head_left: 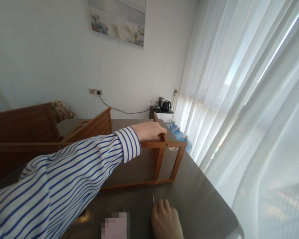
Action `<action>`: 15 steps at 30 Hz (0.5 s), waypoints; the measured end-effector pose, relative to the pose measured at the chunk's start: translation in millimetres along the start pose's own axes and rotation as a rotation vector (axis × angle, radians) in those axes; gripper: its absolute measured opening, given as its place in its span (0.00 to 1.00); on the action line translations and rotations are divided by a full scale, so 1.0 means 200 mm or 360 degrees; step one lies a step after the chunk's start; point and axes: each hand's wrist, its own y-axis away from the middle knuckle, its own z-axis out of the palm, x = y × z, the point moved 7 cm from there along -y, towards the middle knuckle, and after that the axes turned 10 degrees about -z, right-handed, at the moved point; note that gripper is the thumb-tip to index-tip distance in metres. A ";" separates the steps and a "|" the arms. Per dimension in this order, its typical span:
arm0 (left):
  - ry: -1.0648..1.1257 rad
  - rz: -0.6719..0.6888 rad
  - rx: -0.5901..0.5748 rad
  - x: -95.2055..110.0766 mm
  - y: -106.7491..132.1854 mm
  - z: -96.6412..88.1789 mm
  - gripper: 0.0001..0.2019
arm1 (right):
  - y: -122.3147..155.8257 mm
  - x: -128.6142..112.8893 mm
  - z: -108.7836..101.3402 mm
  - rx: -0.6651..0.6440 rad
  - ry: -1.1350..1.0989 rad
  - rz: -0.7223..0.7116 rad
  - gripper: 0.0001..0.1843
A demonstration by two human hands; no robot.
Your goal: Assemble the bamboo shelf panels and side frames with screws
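A brown wooden shelf frame lies on its side on the grey-brown table, its rails and boards running from the left toward the right end. My left hand, in a blue-and-white striped sleeve, reaches across the frame. Its fingers are closed over the top edge of the board near the frame's right end. Close to me, on the table in front of the frame, is my right hand with its fingers curled down. A thin metal rod sticks out past those fingers; its other end is hidden.
The table's right edge runs beside white curtains. Blue water bottles stand on the floor beyond. At the back, a small cabinet carries a black kettle. A pixelated patch covers something at the bottom.
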 end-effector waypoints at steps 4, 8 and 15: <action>-0.0007 -0.0013 -0.0020 0.01 0.01 -0.01 0.04 | 0.03 0.09 0.01 0.0177 0.0057 0.0012 0.13; -0.0013 -0.0015 -0.0032 0.02 0.01 -0.02 0.05 | 0.07 0.22 -0.04 0.0412 -0.0094 -0.0016 0.11; 0.0009 -0.0003 -0.0044 0.02 0.01 -0.01 0.05 | 0.15 0.42 -0.35 0.1043 -0.0396 0.0088 0.06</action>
